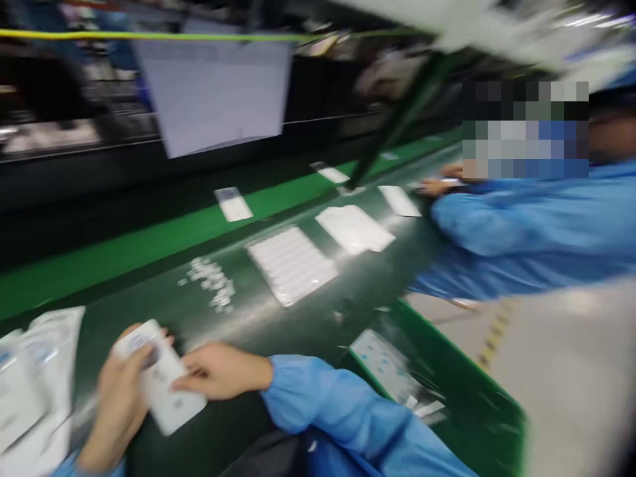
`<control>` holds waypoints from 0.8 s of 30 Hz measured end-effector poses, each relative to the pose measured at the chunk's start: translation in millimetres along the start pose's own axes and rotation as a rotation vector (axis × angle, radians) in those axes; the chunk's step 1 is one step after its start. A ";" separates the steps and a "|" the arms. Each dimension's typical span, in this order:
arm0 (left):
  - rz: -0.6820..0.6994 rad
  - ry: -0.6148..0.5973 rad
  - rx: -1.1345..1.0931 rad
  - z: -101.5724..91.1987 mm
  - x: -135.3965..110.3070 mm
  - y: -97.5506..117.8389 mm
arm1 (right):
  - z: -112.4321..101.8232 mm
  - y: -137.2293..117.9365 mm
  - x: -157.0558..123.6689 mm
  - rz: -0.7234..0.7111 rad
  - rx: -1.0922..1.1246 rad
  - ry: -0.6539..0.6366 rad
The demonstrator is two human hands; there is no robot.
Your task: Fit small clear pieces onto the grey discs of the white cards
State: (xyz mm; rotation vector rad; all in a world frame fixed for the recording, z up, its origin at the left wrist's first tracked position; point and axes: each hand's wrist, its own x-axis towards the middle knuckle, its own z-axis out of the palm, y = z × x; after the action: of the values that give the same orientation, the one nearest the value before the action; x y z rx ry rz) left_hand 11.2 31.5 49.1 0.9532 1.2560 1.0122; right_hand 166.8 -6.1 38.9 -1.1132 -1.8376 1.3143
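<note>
No text can be read; the dark print on the white packet (171, 392), lower left, is blurred; so are the blue marks on the pouches (55, 374), far lower left, beside it.

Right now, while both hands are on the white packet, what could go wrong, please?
The white packet might bend or slip, since the left hand and right hand both grip it. The small white pieces lie loose on the bench, so a brush could scatter them. Something dropped near the right sleeve might fall into the green bin.
</note>
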 end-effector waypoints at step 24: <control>0.101 -0.077 -0.043 -22.4 -26.2 -26.7 | 4.4 4.8 3.0 -0.386 -0.669 0.292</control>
State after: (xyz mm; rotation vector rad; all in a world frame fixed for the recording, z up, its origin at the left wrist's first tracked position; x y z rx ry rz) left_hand -10.2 -0.8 29.2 1.0211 1.1280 1.0667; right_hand 163.1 -4.6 33.0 -1.1087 -2.1724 0.2923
